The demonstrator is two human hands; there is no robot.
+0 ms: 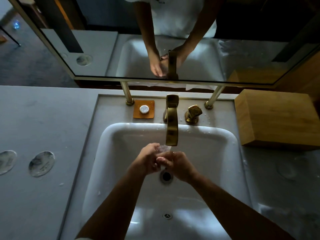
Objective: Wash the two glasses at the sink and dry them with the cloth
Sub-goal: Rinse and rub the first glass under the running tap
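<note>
A clear glass [163, 149] is held under the spout of the brass faucet [171, 129], over the white sink [121, 135]. My left hand [149, 160] grips it from the left. My right hand [181, 166] closes on it from the right, with wet fingers overlapping the left hand. Most of the glass is hidden by my fingers. A faint round clear shape [290, 168] on the right counter looks like a second glass seen from above. A strip of white cloth [190, 86] shows behind the counter, below the mirror.
The drain [166, 176] lies just below my hands. A brass handle [193, 113] and an orange soap dish [143, 109] stand behind the basin. A wooden box [277, 122] sits at the right, and two round coasters [41, 163] lie on the left counter.
</note>
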